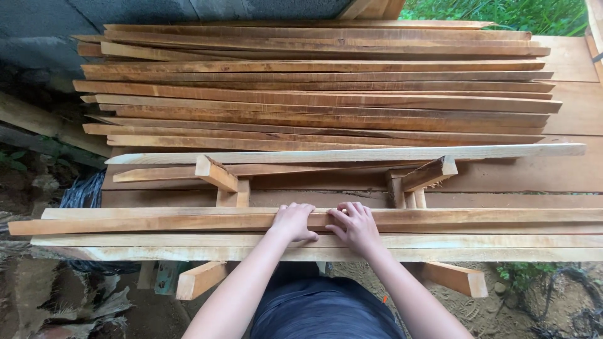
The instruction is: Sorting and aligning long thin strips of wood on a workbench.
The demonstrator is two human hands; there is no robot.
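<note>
L hand (293, 221) and R hand (355, 225) side by side, both palm-down on reddish strip (157, 221) lying crosswise at near edge of surface (568, 59). Grip: fingers curled over strip's far edge, not closed round it; whether either clamps, can't tell. To shift it well: spread hands wider, strip is long, ends may swing. Obstacles L to R: angled blocks (215, 173), (430, 173) just behind; big strip stack (314, 88) farther back.
</note>
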